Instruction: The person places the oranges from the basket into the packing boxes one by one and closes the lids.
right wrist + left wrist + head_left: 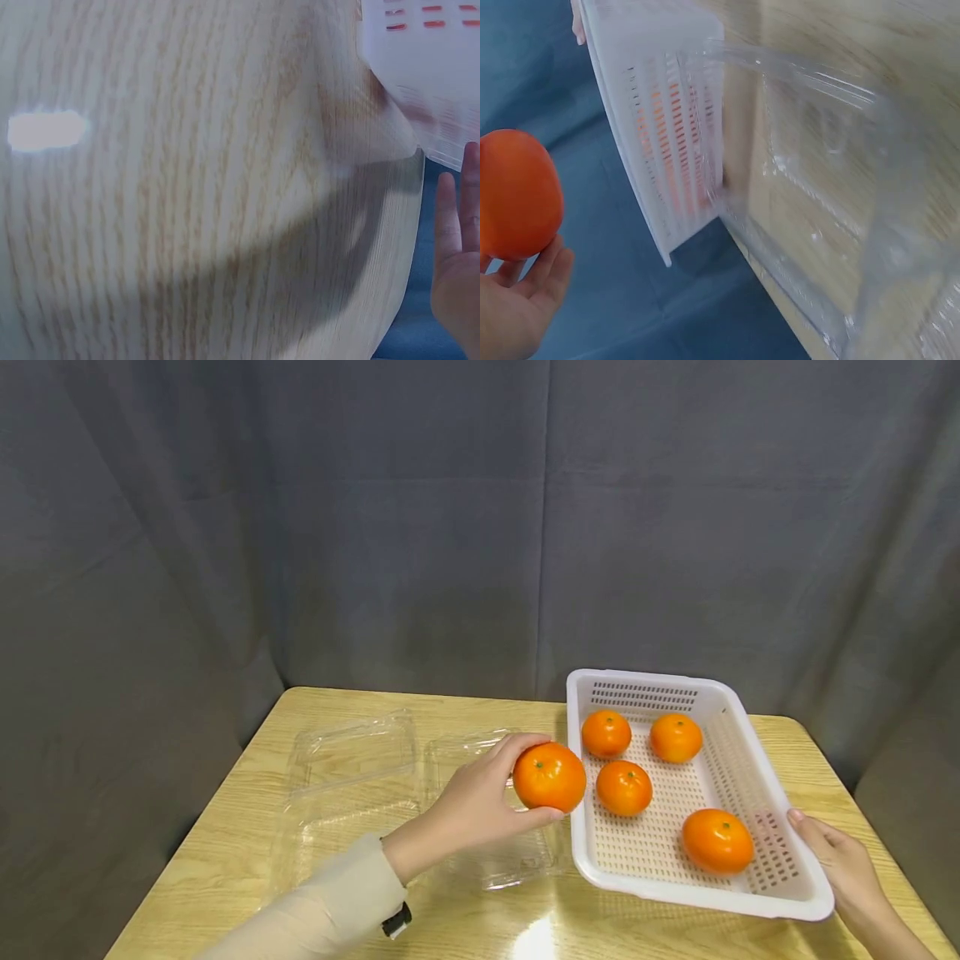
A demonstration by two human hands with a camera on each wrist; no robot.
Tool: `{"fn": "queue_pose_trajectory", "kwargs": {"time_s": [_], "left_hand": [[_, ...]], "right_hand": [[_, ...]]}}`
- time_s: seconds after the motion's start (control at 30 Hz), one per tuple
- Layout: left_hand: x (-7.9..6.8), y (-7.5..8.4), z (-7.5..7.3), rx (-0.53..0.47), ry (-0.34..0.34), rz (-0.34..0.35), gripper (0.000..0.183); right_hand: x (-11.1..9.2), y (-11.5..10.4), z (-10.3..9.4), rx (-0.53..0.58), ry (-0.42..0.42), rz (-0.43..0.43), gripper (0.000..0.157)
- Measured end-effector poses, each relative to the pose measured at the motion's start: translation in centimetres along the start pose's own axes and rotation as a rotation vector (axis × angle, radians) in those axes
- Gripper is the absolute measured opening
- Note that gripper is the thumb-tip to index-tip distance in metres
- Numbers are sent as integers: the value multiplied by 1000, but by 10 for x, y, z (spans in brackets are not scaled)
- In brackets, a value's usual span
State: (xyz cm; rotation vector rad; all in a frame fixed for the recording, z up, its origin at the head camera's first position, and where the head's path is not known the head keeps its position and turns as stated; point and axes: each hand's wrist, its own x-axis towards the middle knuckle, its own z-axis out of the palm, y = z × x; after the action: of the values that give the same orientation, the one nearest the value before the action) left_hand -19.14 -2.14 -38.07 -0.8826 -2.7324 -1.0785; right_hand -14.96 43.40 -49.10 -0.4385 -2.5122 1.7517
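My left hand (480, 793) grips a mandarin orange (550, 777) between thumb and fingers, in front of the basket's left rim. In the left wrist view the same mandarin orange (517, 195) rests against the fingers of that hand (517, 300). On the right, my right hand (843, 864) holds the white plastic basket (780, 906) by its right rim, thumb on top. Several mandarin oranges (676, 738) lie apart inside the basket. In the right wrist view, the fingers of the right hand (461, 247) reach up along the basket's side (420, 56).
Two clear plastic clamshell boxes stand on the wooden table (225, 860): one open box (352, 827) at the left, another clear box (517, 860) partly behind the left hand. A grey curtain (420, 568) hangs behind the table and along both sides.
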Motion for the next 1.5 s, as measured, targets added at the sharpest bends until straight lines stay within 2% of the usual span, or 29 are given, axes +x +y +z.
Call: {"fn": "queue_pose_trajectory", "kwargs": {"time_s": [0.23, 0.43, 0.57, 0.67, 0.77, 0.93, 1.07, 1.3, 1.5], "left_hand": [[-24, -13, -27, 24, 43, -5, 78], [-43, -26, -50, 68, 60, -60, 78], [-54, -36, -62, 134, 64, -99, 78], [-61, -43, -69, 196, 75, -94, 77], [-67, -50, -74, 242, 78, -61, 78], [-80, -63, -79, 296, 64, -45, 80], [-87, -72, -85, 323, 52, -81, 79], [-96, -93, -101, 400, 3, -120, 79], [-108, -116, -110, 456, -40, -173, 77]], "right_hand": [[-1, -1, 3, 1, 10, 7, 29], [-1, -4, 4, 4, 2, -9, 33], [-1, -4, 4, 15, -6, 1, 36], [-1, -4, 4, 21, -4, 5, 36], [-1, -3, 3, 24, -1, 14, 35], [-1, -1, 0, 24, -3, 30, 33], [-2, -3, -2, 14, 0, 30, 34], [-1, -3, -1, 117, -7, 44, 36], [-2, -1, 3, 148, 0, 35, 36]]}}
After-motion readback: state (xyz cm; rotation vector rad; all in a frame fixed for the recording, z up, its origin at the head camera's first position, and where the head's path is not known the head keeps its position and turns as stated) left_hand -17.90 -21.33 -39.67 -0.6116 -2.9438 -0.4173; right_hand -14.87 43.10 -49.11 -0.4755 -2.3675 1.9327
